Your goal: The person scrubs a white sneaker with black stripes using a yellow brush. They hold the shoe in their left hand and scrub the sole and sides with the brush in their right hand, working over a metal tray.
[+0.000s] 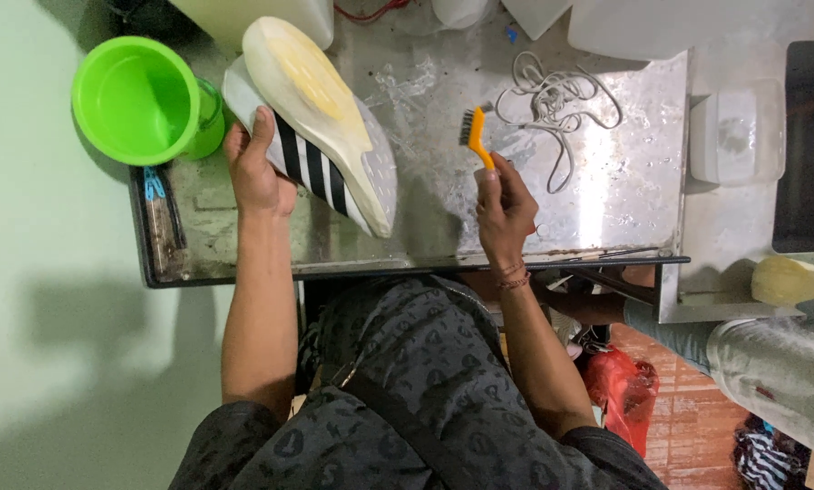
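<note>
Left hand point(254, 168) grips striped sneaker point(321, 122) sole-up on metal desk point(606, 181); right hand point(504, 207) pinches orange brush point(476, 136); green cup point(144, 98) nearby.

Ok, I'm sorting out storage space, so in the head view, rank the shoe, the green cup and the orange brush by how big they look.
Largest to smallest:
1. Shoe, held sole-up by the left hand.
2. Green cup; clearly shorter than the shoe.
3. Orange brush, in the right hand; its handle is partly hidden, yet it looks smallest.
</note>
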